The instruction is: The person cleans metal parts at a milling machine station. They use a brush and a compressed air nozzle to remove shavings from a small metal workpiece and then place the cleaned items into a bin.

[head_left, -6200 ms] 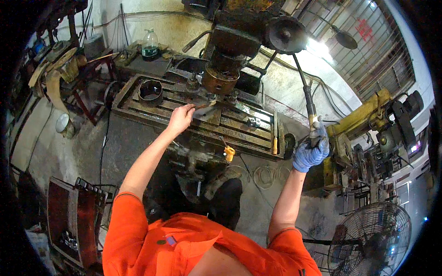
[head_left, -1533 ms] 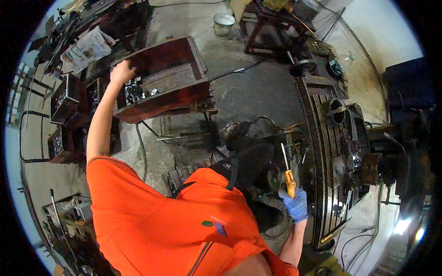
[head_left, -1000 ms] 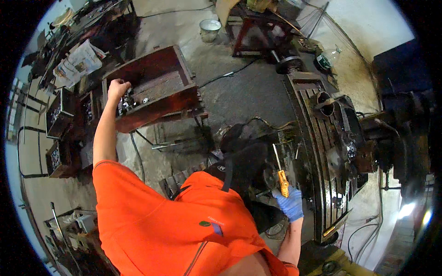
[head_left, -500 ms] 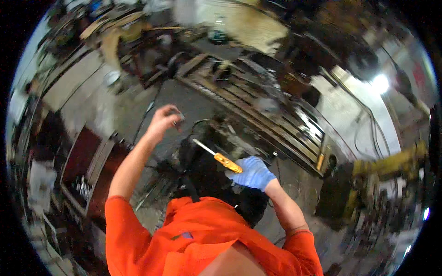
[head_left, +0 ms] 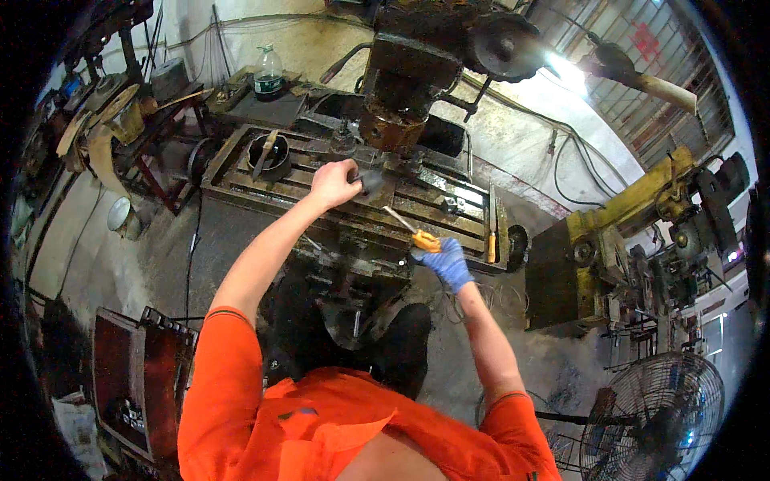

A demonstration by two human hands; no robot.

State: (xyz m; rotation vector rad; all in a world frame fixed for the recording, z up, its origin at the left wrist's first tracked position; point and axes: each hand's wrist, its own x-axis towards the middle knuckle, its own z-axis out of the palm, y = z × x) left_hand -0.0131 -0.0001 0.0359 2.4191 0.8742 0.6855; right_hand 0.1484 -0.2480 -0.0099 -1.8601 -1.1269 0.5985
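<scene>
My bare left hand (head_left: 334, 186) is closed on a small dark grey block-like piece (head_left: 370, 183), blurred, so its exact kind is unclear. It hovers over the slotted milling machine table (head_left: 309, 184), below the spindle head (head_left: 393, 120). My right hand (head_left: 447, 264), in a blue glove, grips a screwdriver (head_left: 425, 240) by its yellow handle. The metal shaft points up and left toward the grey piece, apart from it. Right of the screwdriver, on the table, lie a small metal block (head_left: 453, 205) and a long flat tool with a yellow handle (head_left: 492, 244).
A round black pot (head_left: 273, 160) with a brush stands on the table's left part. Behind it is a large clear bottle (head_left: 268, 76). A yellow machine (head_left: 593, 232) stands at right, with a fan (head_left: 658, 417) nearer. A red-brown cabinet (head_left: 120, 385) and metal bucket (head_left: 124, 216) are at left.
My view has swung up, bringing the spindle head and fan into clear sight. Both hands have moved forward over the machine table, left hand closer to the screwdriver's tip. The right hand keeps the screwdriver.
</scene>
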